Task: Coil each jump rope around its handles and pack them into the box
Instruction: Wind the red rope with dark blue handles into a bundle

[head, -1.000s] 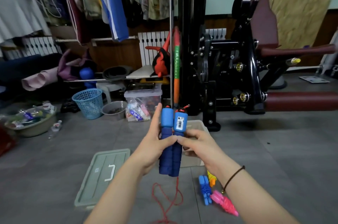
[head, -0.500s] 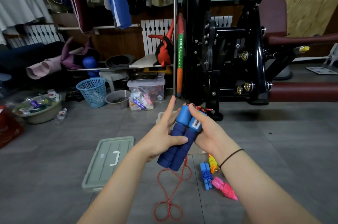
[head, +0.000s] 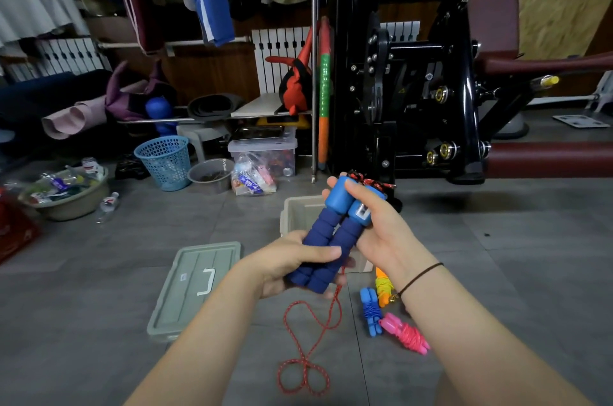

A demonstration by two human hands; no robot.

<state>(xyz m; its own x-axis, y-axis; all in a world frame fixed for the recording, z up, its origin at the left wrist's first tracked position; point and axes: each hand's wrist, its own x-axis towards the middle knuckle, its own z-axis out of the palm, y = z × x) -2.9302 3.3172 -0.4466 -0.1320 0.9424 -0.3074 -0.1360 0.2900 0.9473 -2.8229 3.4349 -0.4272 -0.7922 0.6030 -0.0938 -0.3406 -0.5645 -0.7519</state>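
Observation:
Two blue foam jump-rope handles [head: 326,238] lie side by side, tilted, between my hands. My left hand [head: 292,264] grips their lower ends. My right hand [head: 378,226] wraps round the upper ends near the light-blue caps. The red cord [head: 311,336] hangs from the handles and loops on the floor. The beige box [head: 300,213] stands open on the floor behind my hands, partly hidden. Coiled ropes lie at the right: a blue one [head: 371,312], an orange one [head: 383,286] and a pink one [head: 406,334].
The box's grey-green lid [head: 195,286] lies on the floor at the left. A black gym machine [head: 414,73] stands behind. A blue basket [head: 164,161], a grey bowl [head: 210,173], a clear bin [head: 265,153] and a basin of clutter [head: 66,193] line the back left.
The handles have tilted from upright to leaning right and come lower. My left hand slid down to their lower ends; my right hand moved up round the caps. More cord lies looped on the floor.

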